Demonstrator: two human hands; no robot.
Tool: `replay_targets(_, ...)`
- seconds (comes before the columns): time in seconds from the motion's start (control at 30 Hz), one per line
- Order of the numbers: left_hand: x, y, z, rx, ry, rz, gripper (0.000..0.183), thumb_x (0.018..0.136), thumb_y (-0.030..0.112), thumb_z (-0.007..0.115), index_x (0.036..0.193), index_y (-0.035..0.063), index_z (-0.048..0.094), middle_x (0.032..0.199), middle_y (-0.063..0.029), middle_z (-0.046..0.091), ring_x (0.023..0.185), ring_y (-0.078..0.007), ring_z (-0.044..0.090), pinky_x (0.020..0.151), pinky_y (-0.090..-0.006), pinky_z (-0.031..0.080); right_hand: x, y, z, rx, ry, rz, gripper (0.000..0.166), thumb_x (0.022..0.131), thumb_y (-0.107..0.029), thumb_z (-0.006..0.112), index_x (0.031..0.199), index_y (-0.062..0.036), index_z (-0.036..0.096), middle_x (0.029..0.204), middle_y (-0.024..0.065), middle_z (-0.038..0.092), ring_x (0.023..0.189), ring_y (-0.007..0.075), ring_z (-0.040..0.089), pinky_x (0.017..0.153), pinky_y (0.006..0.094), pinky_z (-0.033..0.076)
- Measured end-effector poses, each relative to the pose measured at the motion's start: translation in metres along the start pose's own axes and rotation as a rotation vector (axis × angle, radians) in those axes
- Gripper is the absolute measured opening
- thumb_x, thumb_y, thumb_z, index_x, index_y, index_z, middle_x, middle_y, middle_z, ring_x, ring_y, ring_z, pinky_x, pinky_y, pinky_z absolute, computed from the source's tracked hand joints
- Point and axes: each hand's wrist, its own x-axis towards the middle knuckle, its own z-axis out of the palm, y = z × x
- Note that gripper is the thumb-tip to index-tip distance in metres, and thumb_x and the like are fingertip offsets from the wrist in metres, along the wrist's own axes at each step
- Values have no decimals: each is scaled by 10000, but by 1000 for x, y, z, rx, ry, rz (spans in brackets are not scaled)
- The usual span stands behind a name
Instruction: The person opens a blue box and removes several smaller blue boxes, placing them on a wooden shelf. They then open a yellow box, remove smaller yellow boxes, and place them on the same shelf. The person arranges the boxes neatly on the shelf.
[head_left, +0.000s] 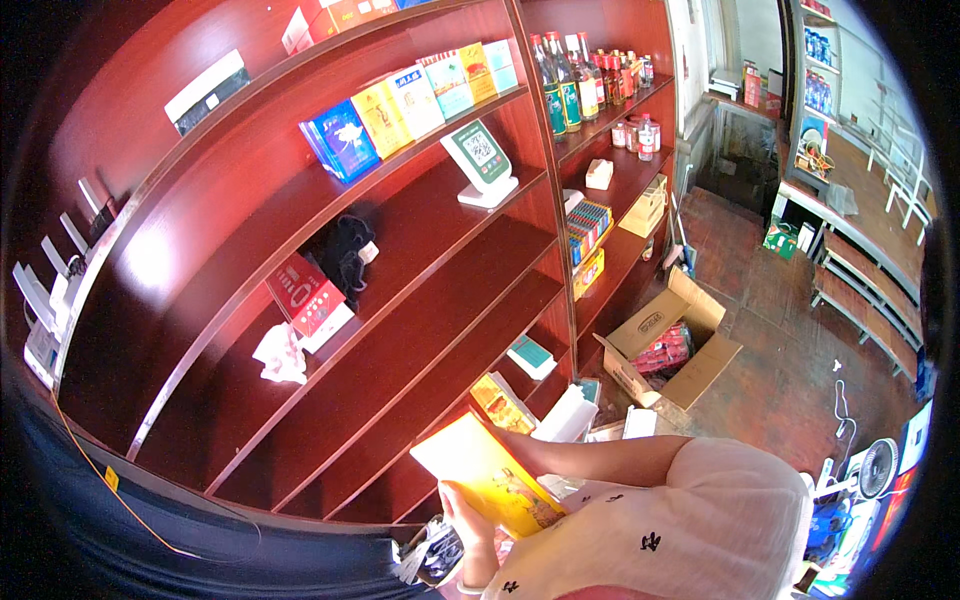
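Observation:
A yellow cigarette carton (491, 472) with printed figures is tilted in front of my torso. My left hand (469, 521) grips its near side, thumb against the face and a white band at the wrist. From the right, my right hand (517, 448) reaches the carton's far edge; its fingers are mostly hidden behind it. Just beyond, on the lowest part of the wooden shelf unit (442, 262), lie a yellow-orange pack (501, 401) and a white stack (566, 416). A green-and-white box (532, 355) sits one shelf up.
Upper shelves carry a row of cigarette cartons (405, 105), a code stand (484, 161), a red box (311, 300) and glass bottles (574, 82). An opened cardboard box (667, 345) with red packages stands on the floor at right. A fan (877, 469) is at far right.

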Motion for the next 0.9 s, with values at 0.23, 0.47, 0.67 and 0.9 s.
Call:
replay_targets(0.23, -5, -35, -4, 597, 35, 297, 417, 1029, 248, 398, 1381, 30, 351, 1292, -122, 463, 1085, -226, 520, 934, -349, 428, 0, 22, -24, -438, -31, -104, 557, 992, -463, 421, 1397, -81, 426, 1325, 72, 525, 1162, 145, 526, 989, 325, 432)
replay_targets(0.47, -29, -47, -5, 617, -276, 124, 835, 853, 110, 673, 1459, -14, 112, 1443, -201, 295, 1330, -277, 331, 1102, -373, 280, 1, 34, -15, -1198, 221, -570, 338, 983, -304, 505, 1157, -38, 617, 1046, 112, 634, 975, 211, 610, 850, 323, 485)
replay_targets(0.67, -36, -26, 12, 361, -198, 282, 740, 880, 82, 650, 1437, -24, 174, 1425, -186, 330, 1309, -267, 368, 1094, -379, 305, -19, 17, 29, -1382, 376, -432, 347, 968, -360, 482, 987, -30, 590, 933, 179, 618, 880, 384, 613, 754, 436, 484)
replay_targets(0.9, -37, -12, 14, 189, 67, 131, 476, 945, 222, 594, 1311, -11, 397, 1244, -142, 515, 1073, -217, 537, 907, -348, 460, -17, 23, 11, -1581, 359, -708, 273, 917, -288, 532, 879, -19, 567, 821, 208, 629, 753, 399, 622, 646, 469, 484)
